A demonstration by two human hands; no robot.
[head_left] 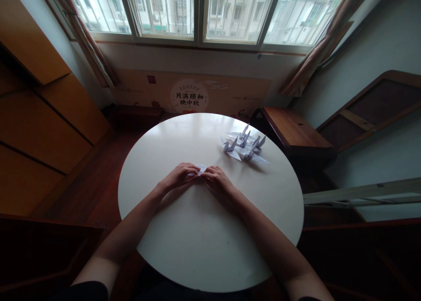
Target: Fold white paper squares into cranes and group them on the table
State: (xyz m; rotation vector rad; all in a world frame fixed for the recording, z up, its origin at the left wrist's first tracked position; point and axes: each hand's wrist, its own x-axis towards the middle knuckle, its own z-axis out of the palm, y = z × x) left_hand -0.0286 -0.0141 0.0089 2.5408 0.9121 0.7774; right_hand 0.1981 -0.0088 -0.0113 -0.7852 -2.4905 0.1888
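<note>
Near the middle of the round white table, a small piece of folded white paper (pixel 201 167) lies between my two hands. My left hand (pixel 180 175) pinches its left side, fingers curled and pressed together. The right side is gripped by my right hand (pixel 217 178), its fingertips close to those of the left. Much of the paper is hidden behind my fingers, so its exact folded shape is unclear. Beyond my right hand, several folded paper cranes (pixel 245 146) sit in a cluster, wings spread and touching one another.
The round white table (pixel 197 239) fills the centre. Behind its right edge stands a wooden side table (pixel 296 127). A large printed cardboard box (pixel 223 88) leans below the window, and wooden cabinets (pixel 42 121) line the left side.
</note>
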